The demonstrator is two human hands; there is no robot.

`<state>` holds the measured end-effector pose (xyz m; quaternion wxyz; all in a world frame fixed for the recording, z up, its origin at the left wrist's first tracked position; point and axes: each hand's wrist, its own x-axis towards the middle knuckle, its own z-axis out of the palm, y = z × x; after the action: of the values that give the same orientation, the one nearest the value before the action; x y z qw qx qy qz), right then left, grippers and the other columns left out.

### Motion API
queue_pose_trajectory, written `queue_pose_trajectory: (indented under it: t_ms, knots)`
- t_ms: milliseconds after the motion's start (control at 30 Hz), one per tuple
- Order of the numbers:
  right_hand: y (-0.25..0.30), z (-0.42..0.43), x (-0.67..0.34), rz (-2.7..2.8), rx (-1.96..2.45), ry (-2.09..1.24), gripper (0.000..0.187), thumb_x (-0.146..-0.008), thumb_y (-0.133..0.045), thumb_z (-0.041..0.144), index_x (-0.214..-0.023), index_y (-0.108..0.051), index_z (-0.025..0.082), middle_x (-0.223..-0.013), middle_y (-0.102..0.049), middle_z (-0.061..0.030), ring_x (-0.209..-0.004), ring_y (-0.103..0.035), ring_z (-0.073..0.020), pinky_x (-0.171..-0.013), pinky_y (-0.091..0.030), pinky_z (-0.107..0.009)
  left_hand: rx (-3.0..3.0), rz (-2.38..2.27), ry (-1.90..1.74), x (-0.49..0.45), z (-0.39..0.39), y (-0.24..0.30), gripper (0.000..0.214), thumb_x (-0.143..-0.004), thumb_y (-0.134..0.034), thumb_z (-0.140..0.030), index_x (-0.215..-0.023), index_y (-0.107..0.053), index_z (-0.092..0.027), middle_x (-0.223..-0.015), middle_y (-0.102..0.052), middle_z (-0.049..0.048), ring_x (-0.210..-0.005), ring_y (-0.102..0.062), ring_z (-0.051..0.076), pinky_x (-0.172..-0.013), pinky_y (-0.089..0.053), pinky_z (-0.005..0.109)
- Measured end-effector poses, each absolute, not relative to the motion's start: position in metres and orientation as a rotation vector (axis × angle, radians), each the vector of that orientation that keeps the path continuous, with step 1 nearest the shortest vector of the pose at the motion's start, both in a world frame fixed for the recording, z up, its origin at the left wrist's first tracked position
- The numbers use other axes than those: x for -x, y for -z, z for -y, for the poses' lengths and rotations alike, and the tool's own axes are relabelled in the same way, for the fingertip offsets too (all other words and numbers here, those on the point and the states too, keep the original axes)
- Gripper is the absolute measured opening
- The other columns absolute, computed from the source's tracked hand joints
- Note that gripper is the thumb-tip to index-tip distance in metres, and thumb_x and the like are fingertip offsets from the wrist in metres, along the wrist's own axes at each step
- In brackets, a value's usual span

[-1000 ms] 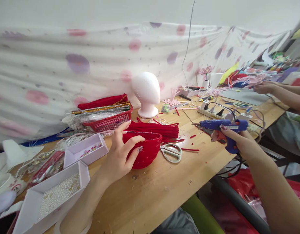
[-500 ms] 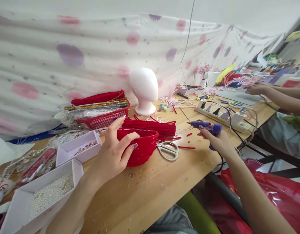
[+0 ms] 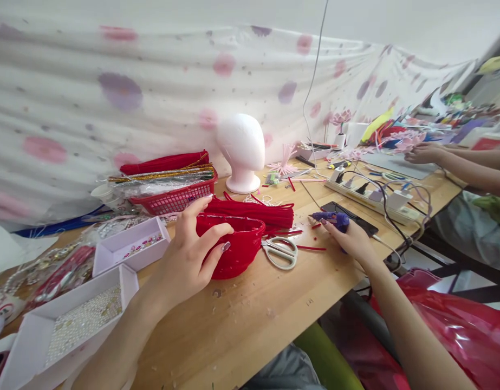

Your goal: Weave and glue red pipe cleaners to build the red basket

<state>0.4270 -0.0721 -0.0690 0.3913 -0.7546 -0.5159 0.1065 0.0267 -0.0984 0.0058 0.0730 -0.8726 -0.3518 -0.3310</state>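
Note:
My left hand [image 3: 188,244] grips the near left side of a red, fuzzy, bowl-shaped piece [image 3: 237,254], fingers over its rim and the thumb on its outer wall. The piece rests on the wooden table with its opening up. In my right hand [image 3: 351,244] is a blue glue gun [image 3: 333,219], its nozzle pointing left toward the red piece but apart from it. Between them lie scissors with pale handles [image 3: 281,253], their blades partly hidden. A bundle of red pipe cleaners [image 3: 270,215] lies just behind the red piece.
A white foam head [image 3: 241,151] stands behind, beside a red basket [image 3: 172,197] of craft sticks. White boxes of pearls [image 3: 87,319] and gems [image 3: 131,249] are at left. A black phone [image 3: 355,219] and a power strip [image 3: 371,200] lie right. Another person's hands [image 3: 424,153] work farther right.
My right hand has moved left and slightly down with the glue gun, uncovering the black phone behind it. My left hand stays on the red piece.

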Motion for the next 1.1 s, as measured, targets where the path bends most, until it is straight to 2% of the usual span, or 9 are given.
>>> queue_pose_trajectory:
  t_ms: [100,167,233,333,467,633,767,933,1100]
  knots:
    - [0.052,0.099,-0.415,1.191,1.860,-0.054,0.039,-0.080,-0.078,0.053,-0.097,-0.069,0.019,-0.100,-0.073,-0.0166,-0.110,-0.065,-0.0438,-0.098,-0.049,-0.058,2.623,1.073,1.001,-0.028,0.099,-0.006,0.027,-0.100,-0.051,-0.014,-0.123,-0.055,-0.026,-0.157,-0.024,0.0117,-0.152,-0.033,0.033,-0.123,-0.040,0.059]
    - [0.039,0.123,-0.394,1.080,1.778,0.112,0.049,-0.087,-0.066,0.062,-0.112,-0.063,0.020,-0.117,-0.066,-0.0224,-0.124,-0.055,-0.0486,-0.105,-0.040,-0.066,2.623,1.080,0.998,-0.028,0.100,-0.006,0.026,-0.100,-0.051,-0.014,-0.123,-0.054,-0.026,-0.156,-0.024,0.0115,-0.151,-0.033,0.033,-0.122,-0.040,0.059]
    - [0.028,0.143,-0.364,1.096,1.642,0.146,0.049,-0.093,-0.056,0.065,-0.121,-0.057,0.026,-0.121,-0.063,-0.0178,-0.115,-0.060,-0.0408,-0.097,-0.048,-0.060,2.625,1.088,0.994,-0.029,0.100,-0.007,0.025,-0.101,-0.051,-0.015,-0.123,-0.055,-0.026,-0.156,-0.025,0.0113,-0.151,-0.033,0.033,-0.123,-0.039,0.060]
    - [0.018,0.149,-0.312,1.404,1.399,-0.007,0.049,-0.084,-0.069,0.069,-0.116,-0.060,0.033,-0.115,-0.066,-0.0075,-0.106,-0.066,-0.0307,-0.090,-0.056,-0.047,2.630,1.095,0.994,-0.029,0.100,-0.007,0.026,-0.101,-0.051,-0.015,-0.124,-0.055,-0.027,-0.155,-0.024,0.0114,-0.151,-0.034,0.033,-0.122,-0.039,0.061]
    - [0.013,0.117,-0.264,1.677,1.045,-0.478,0.042,-0.087,-0.078,0.047,-0.125,-0.068,0.032,-0.129,-0.067,-0.0086,-0.124,-0.059,-0.0319,-0.107,-0.044,-0.053,2.639,1.083,0.996,-0.027,0.099,-0.006,0.027,-0.100,-0.052,-0.015,-0.124,-0.055,-0.027,-0.157,-0.024,0.0111,-0.152,-0.032,0.032,-0.123,-0.037,0.061]
    - [0.016,0.085,-0.244,1.634,0.921,-0.647,0.013,-0.091,-0.073,0.042,-0.094,-0.080,0.031,-0.114,-0.077,-0.0050,-0.119,-0.063,-0.0304,-0.109,-0.039,-0.054,2.642,1.073,0.974,-0.025,0.099,-0.004,0.029,-0.100,-0.051,-0.014,-0.125,-0.054,-0.027,-0.157,-0.023,0.0115,-0.154,-0.029,0.032,-0.123,-0.038,0.060]
    - [0.021,0.084,-0.235,1.505,0.870,-0.750,0.023,-0.088,-0.075,0.048,-0.075,-0.078,0.028,-0.097,-0.079,-0.0044,-0.103,-0.069,-0.0264,-0.101,-0.048,-0.046,2.645,1.071,0.985,-0.026,0.099,-0.005,0.030,-0.099,-0.052,-0.013,-0.126,-0.054,-0.027,-0.157,-0.023,0.0116,-0.153,-0.030,0.033,-0.123,-0.039,0.060]
    - [0.022,0.085,-0.227,1.303,0.875,-0.881,0.031,-0.088,-0.074,0.055,-0.084,-0.074,0.024,-0.093,-0.078,-0.0061,-0.095,-0.071,-0.0255,-0.095,-0.053,-0.043,2.647,1.070,0.991,-0.027,0.099,-0.005,0.029,-0.100,-0.051,-0.014,-0.125,-0.054,-0.028,-0.157,-0.024,0.0110,-0.153,-0.031,0.033,-0.123,-0.038,0.060]
    - [0.005,0.081,-0.227,1.226,0.743,-1.021,0.042,-0.088,-0.066,0.067,-0.085,-0.056,0.027,-0.093,-0.078,-0.0048,-0.094,-0.074,-0.0233,-0.096,-0.057,-0.042,2.644,1.072,0.976,-0.027,0.099,-0.005,0.030,-0.099,-0.052,-0.013,-0.125,-0.053,-0.028,-0.156,-0.025,0.0118,-0.152,-0.033,0.034,-0.121,-0.040,0.061]
